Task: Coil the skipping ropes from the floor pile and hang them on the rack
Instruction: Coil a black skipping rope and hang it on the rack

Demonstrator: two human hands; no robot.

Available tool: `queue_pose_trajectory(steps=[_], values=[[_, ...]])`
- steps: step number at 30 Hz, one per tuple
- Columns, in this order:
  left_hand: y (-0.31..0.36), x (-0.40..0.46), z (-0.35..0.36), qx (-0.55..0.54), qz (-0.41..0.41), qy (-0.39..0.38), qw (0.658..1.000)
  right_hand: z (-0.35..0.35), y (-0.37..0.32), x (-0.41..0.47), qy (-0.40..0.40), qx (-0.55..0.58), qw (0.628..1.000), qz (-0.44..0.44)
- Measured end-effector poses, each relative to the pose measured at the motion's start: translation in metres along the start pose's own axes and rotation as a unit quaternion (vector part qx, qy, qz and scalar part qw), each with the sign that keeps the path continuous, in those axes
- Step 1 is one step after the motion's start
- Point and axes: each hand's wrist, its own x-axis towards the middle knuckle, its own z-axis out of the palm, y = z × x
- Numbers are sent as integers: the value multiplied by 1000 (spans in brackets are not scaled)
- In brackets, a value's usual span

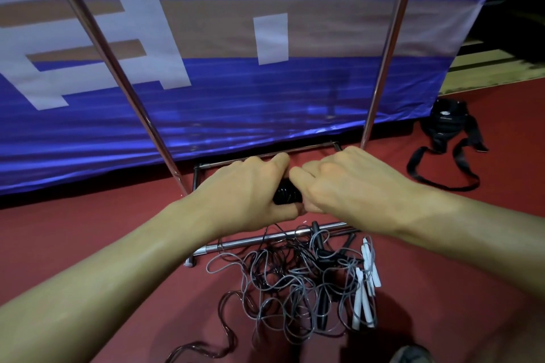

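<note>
Both hands, the left hand (247, 194) and the right hand (348, 183), grip a black rope coil (286, 197); keep turns tight above the floor pile (295, 283) at six o'clock.

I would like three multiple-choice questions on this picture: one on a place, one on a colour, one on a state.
1. Where does the rope pile lie?
A. on the red floor, before the rack's base bar
B. on the rack's top
C. on the blue banner

2. What colour are the handles at the pile's right edge?
A. red
B. white
C. green

3. What are the hands doing?
A. hanging open
B. resting flat on the floor
C. both gripping a black coil

Answers:
1 A, the cords spread over the floor.
2 B, they look pale against it.
3 C, the left hand and the right hand curl round it.
</note>
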Motion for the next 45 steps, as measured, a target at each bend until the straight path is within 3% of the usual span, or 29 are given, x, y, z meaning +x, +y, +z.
queue_pose_trajectory(steps=[7, 12, 14, 17, 19, 21, 26, 29, 32, 39, 42, 45], values=[[-7, -6, -9, -128, 45, 46, 990, -29, 13, 9, -25, 100, 986, 130], [-4, -10, -23, -200, 53, 72, 976, -46, 21, 9, 47, 164, 967, 187], [-4, -14, -24, -188, 58, 76, 978, -46, 22, 10, 53, 208, 959, 188], [-7, -20, -20, -144, 62, 76, 985, -43, 21, 9, -26, 302, 941, 148], [-7, -24, -20, -146, 64, 64, 985, -39, 19, 7, -78, 313, 938, 126], [-6, -27, -21, -164, 74, 46, 983, -36, 18, 8, -82, 311, 940, 115], [0, -37, -28, -220, 65, 56, 972, -37, 25, 9, -8, 490, 859, 148], [-1, -35, -30, -292, 35, 93, 951, -37, 32, 12, 57, 489, 846, 206], [-5, -31, -31, -296, -2, 120, 947, -37, 45, 14, 128, 466, 822, 301], [-6, -22, -42, -292, -15, 138, 946, -49, 45, 32, 217, 553, 699, 399], [-9, -25, -48, -298, -14, 144, 944, -57, 42, 39, 214, 544, 717, 378], [-12, -33, -50, -296, -14, 149, 943, -67, 33, 48, 160, 557, 753, 312]])
